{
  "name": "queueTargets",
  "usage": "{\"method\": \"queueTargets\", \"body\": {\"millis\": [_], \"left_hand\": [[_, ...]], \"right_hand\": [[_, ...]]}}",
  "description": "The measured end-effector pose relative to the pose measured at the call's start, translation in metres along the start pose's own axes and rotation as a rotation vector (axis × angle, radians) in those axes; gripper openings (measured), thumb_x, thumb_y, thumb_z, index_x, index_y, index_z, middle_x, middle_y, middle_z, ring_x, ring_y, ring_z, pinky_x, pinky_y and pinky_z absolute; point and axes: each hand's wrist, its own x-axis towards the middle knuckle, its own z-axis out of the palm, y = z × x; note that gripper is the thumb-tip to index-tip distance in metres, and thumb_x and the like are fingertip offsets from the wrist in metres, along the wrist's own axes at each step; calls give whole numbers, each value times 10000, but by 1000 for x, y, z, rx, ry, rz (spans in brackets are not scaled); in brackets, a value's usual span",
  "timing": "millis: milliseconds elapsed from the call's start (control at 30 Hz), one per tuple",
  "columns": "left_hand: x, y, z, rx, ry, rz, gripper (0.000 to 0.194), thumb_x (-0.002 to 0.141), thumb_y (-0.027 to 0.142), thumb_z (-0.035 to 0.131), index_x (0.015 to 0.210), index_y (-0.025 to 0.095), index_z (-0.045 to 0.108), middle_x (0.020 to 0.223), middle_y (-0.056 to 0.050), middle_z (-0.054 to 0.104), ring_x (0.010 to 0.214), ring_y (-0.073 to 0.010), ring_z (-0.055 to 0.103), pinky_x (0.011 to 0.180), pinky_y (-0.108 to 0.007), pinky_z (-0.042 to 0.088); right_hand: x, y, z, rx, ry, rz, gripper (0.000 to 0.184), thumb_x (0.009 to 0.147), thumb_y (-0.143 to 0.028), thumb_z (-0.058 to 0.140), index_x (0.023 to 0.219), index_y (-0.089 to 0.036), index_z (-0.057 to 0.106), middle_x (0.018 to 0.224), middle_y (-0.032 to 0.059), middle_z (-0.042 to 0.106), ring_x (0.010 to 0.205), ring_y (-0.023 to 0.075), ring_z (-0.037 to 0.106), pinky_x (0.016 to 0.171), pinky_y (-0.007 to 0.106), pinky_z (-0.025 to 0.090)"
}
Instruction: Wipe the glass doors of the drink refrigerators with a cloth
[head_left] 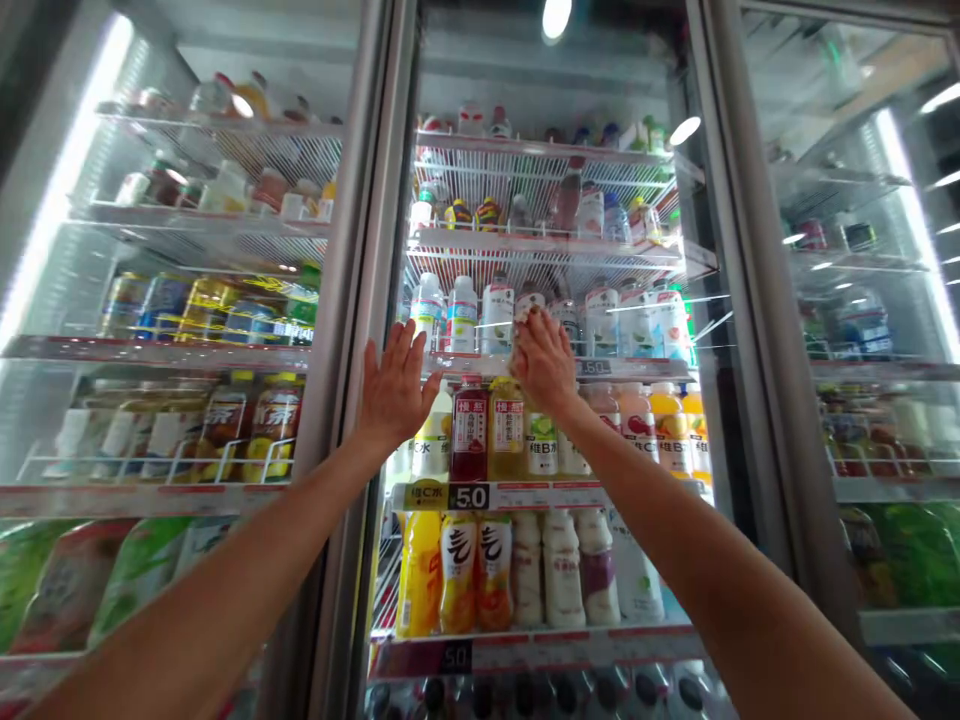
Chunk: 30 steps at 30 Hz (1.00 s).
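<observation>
Holding pale cloth (520, 362) against glass door (555, 85) with right hand (546, 368), toward three o'clock from centre — fingers close together over cloth. Placed open toward nine o'clock, beside metal frame (365, 250), with left hand (397, 385) — fingers slightly spread, pointing to twelve. Visible behind glass: dark red bottle (470, 440) at six o'clock, above black price tag (471, 497).

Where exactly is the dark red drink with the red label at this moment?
In the head view, the dark red drink stands behind the middle door, just left of a yellow drink and directly above a black price tag.
</observation>
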Motion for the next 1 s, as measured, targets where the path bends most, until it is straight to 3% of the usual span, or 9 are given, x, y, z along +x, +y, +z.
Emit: {"method": "queueTargets", "body": {"millis": [133,167,267,333,500,667,733,867,1000], "left_hand": [[-6,13,12,-22,-20,15,576,860,372,378,1384,157,272,1462,-131,272,1368,-239,209,1116,-485,66],[-7,18,15,-28,-25,18,578,861,374,378,1386,157,268,1461,-132,273,1368,-238,210,1115,-485,69],[-10,30,24,-46,-28,23,579,863,385,372,1386,157,272,1460,-125,275,1369,-235,206,1117,-479,78],[-13,37,30,-59,-24,27,570,864,382,371,1381,158,285,1461,-119,275,1368,-231,207,1120,-469,77],[-20,58,42,-66,-37,78,568,860,356,383,1378,140,292,1453,-133,283,1365,-234,215,1120,-472,69],[-24,78,51,-81,-48,94,573,864,344,382,1393,155,264,1448,-131,291,1365,-228,214,1118,-478,71],[-26,82,54,-92,-50,108,581,864,343,387,1399,160,252,1452,-127,283,1369,-229,197,1121,-475,67],[-27,82,57,-96,-45,121,604,862,346,397,1410,165,218,1458,-124,269,1371,-235,190,1120,-481,65],[-31,83,57,-70,-29,119,605,866,348,395,1411,156,214,1453,-133,278,1361,-252,217,1112,-496,86]], "right_hand": [[-28,30,-15,7,-142,-305,474,863,-258,384,1337,-271,403,1422,-8,387,1370,188,216,1127,428,200],[-31,40,-20,-7,-139,-288,472,863,-261,384,1334,-278,406,1424,-11,385,1365,190,229,1124,435,203],[-35,72,-34,-94,27,60,472,864,-251,364,1332,-227,416,1441,45,354,1357,232,250,1096,493,229],[-44,86,-41,-123,82,177,473,863,-244,354,1325,-172,425,1447,90,336,1361,246,236,1082,502,250],[-76,106,-54,-80,-130,-142,435,859,-275,387,1282,-229,476,1405,53,413,1357,190,253,1101,440,249],[-81,151,-69,-218,200,421,480,849,-240,327,1291,-109,459,1413,162,371,1337,266,285,1063,525,260],[-94,157,-72,-210,187,388,476,852,-247,328,1288,-112,464,1419,160,362,1349,264,259,1066,518,264],[-116,169,-80,-157,-18,78,449,851,-261,365,1279,-194,483,1396,94,418,1345,220,278,1078,470,278],[-124,194,-84,-228,202,422,486,852,-255,320,1290,-105,465,1397,164,394,1315,271,316,1063,527,264]]}}
